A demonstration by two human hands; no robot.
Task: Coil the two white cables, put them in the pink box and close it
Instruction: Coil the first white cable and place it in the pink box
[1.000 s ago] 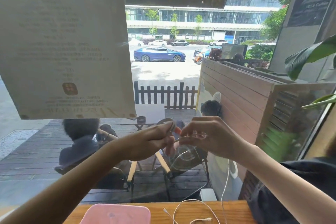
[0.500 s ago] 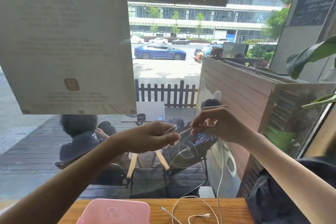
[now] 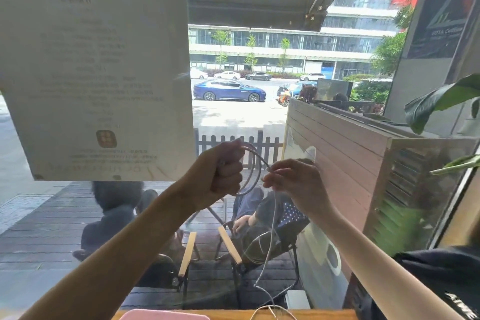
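My left hand (image 3: 225, 174) is raised in front of the window, fisted around a small coil of white cable (image 3: 253, 169) whose loops stick out to its right. My right hand (image 3: 292, 178) pinches the same cable just right of the coil. From that pinch the loose cable tail (image 3: 268, 249) hangs down to the wooden table edge (image 3: 324, 314). Only the top edge of the pink box (image 3: 163, 315) shows at the bottom of the view, left of the tail. The cables lying on the table are mostly out of view.
A window pane stands directly behind my hands, with a paper notice (image 3: 96, 73) stuck on it at upper left. People sit on chairs (image 3: 187, 254) outside. A green plant leaf (image 3: 439, 101) reaches in from the right.
Both hands have risen in the view and the camera has tilted up. The left hand now grips the coil in a fist, and the right hand has brought another loop over.
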